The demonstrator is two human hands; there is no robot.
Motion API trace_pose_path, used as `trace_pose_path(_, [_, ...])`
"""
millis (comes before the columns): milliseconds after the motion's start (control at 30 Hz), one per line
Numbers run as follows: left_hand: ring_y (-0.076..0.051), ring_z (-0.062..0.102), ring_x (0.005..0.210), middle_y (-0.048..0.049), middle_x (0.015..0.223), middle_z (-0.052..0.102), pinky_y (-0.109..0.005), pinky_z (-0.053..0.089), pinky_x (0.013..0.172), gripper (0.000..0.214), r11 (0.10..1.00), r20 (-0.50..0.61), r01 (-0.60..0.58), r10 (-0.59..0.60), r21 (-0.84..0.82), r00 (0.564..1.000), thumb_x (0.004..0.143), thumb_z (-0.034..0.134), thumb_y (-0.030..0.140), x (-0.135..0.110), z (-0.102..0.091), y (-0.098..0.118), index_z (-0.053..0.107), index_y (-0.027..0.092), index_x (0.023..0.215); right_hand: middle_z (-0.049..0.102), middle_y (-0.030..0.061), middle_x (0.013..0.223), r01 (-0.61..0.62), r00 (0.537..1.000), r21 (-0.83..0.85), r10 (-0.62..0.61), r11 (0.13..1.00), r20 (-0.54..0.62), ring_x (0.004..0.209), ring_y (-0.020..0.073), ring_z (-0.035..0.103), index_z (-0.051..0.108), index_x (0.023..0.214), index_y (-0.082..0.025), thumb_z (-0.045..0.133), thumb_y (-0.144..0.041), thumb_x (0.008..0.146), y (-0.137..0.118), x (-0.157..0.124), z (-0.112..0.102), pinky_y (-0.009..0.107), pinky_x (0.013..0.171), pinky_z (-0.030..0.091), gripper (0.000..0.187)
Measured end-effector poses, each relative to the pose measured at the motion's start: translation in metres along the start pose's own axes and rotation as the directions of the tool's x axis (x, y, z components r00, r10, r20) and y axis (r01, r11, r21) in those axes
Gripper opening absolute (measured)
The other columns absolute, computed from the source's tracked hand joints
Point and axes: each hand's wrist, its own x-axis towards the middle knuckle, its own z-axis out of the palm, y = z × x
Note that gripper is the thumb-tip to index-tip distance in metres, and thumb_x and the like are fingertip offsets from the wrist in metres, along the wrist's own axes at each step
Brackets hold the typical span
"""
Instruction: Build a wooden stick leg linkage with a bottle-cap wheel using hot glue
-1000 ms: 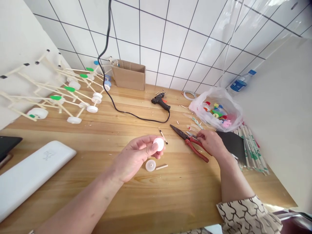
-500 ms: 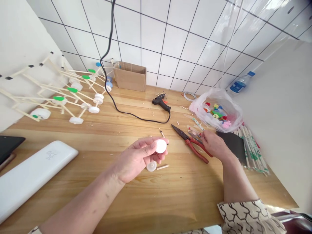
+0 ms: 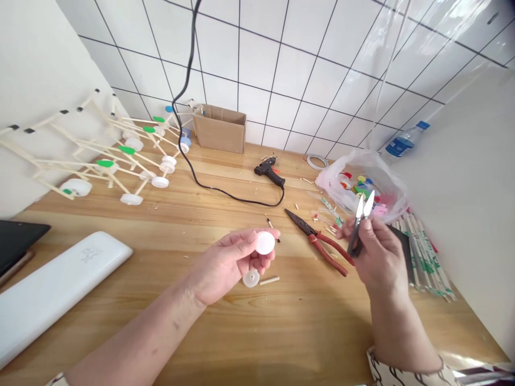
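Between thumb and fingers, my left hand (image 3: 229,262) pinches a round white plastic disc (image 3: 265,243) above the table. Below it on the wood lie a translucent white wheel (image 3: 251,278) and a short wooden stick (image 3: 269,280). My right hand (image 3: 380,252) is closed on a pair of thread snips (image 3: 361,222), their two bright blades pointing up and apart. Red-handled long-nose pliers (image 3: 317,242) rest on the table just left of my right hand.
A black glue gun (image 3: 270,171) with its cord lies toward the back. Stick frames with wheels (image 3: 132,199) stand at left, near a white power bank (image 3: 68,289). A cardboard box (image 3: 221,131), a bag of coloured pieces (image 3: 322,179) and wrapped sticks (image 3: 424,257) surround the work area.
My right hand has come up from the table beside the pliers and now holds the snips. My left hand keeps the white disc in nearly the same place.
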Motion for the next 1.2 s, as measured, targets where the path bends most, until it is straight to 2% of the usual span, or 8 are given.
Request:
trace_pose_path(67, [-0.011,0.051,0.058,-0.0039,0.066,0.062,-0.025,0.04,0.057,0.032,1.0,-0.018,-0.013,0.013,-0.005,1.0,0.074,0.071,0.039,0.001,-0.001,-0.001,0.073,0.014,0.094,0.066,0.0067,0.088,-0.19,0.98,0.354,0.153,0.916,0.13,0.077,0.0214,0.065,0.054,0.086,-0.023,0.048,-0.045,0.09,-0.007,-0.011,0.015,0.035,0.064,0.054,0.024])
trace_pose_path(133, [-0.011,0.05,0.059,-0.0039,0.067,0.062,-0.024,0.04,0.057,0.033,1.0,-0.037,-0.014,0.014,-0.008,0.999,0.075,0.069,0.04,0.002,-0.003,-0.002,0.073,0.014,0.095,0.067,0.0068,0.084,-0.407,0.898,0.506,0.232,0.761,0.374,0.064,0.0188,0.064,0.052,0.09,-0.023,0.048,-0.043,0.09,-0.014,-0.022,0.031,0.032,0.052,0.053,0.02])
trace_pose_path(200, [-0.011,0.051,0.06,-0.0042,0.069,0.062,-0.023,0.04,0.056,0.033,1.0,-0.057,-0.006,0.006,-0.013,0.998,0.076,0.069,0.04,0.002,-0.005,-0.002,0.073,0.014,0.095,0.066,0.0026,0.07,-0.58,0.787,0.533,0.257,0.616,0.561,0.043,0.0121,0.054,0.052,0.089,-0.022,0.049,-0.041,0.091,-0.019,-0.032,0.044,0.025,0.04,0.047,0.019])
trace_pose_path(267, [-0.011,0.051,0.061,-0.0043,0.07,0.062,-0.022,0.04,0.054,0.032,1.0,-0.07,-0.001,0.0,-0.022,0.998,0.075,0.071,0.04,0.003,-0.006,-0.002,0.073,0.014,0.094,0.058,-0.002,0.058,-0.686,0.703,0.521,0.275,0.508,0.656,0.033,0.0069,0.041,0.056,0.09,-0.021,0.053,-0.043,0.089,-0.022,-0.04,0.053,0.019,0.032,0.036,0.023])
trace_pose_path(400, [-0.01,0.05,0.061,-0.0045,0.072,0.061,-0.021,0.04,0.053,0.032,1.0,-0.081,0.005,-0.007,-0.027,0.997,0.072,0.073,0.038,0.003,-0.006,-0.001,0.074,0.012,0.091,0.048,-0.0015,0.057,-0.774,0.607,0.466,0.297,0.428,0.737,0.042,0.0048,0.032,0.065,0.086,-0.013,0.057,-0.049,0.084,-0.022,-0.047,0.057,0.016,0.036,0.024,0.037])
trace_pose_path(700, [-0.009,0.048,0.06,-0.0053,0.076,0.062,-0.02,0.042,0.053,0.027,1.0,-0.09,0.003,-0.006,-0.027,0.996,0.069,0.076,0.031,0.002,-0.005,0.001,0.076,0.012,0.088,0.042,-0.0006,0.063,-0.735,0.597,0.337,0.327,0.588,0.733,0.053,0.0069,0.032,0.068,0.087,-0.011,0.053,-0.045,0.087,-0.022,-0.049,0.055,0.02,0.047,0.021,0.038])
trace_pose_path(867, [-0.009,0.049,0.061,-0.0075,0.087,0.064,-0.02,0.043,0.053,0.024,1.0,-0.083,-0.002,-0.001,-0.029,0.997,0.071,0.075,0.027,0.002,-0.006,0.0,0.075,0.013,0.09,0.041,-0.0016,0.062,-0.761,0.566,0.289,0.378,0.58,0.732,0.052,0.0066,0.029,0.066,0.085,-0.011,0.055,-0.047,0.086,-0.022,-0.05,0.056,0.021,0.048,0.018,0.037])
trace_pose_path(1200, [-0.009,0.048,0.061,-0.006,0.08,0.062,-0.019,0.042,0.052,0.023,1.0,-0.058,-0.012,0.01,-0.02,0.998,0.072,0.074,0.026,0.003,-0.006,-0.001,0.075,0.013,0.09,0.036,-0.0037,0.057,-0.757,0.603,0.324,0.417,0.567,0.68,0.051,0.0069,0.024,0.064,0.075,-0.012,0.062,-0.047,0.08,-0.024,-0.053,0.06,0.022,0.047,0.016,0.036])
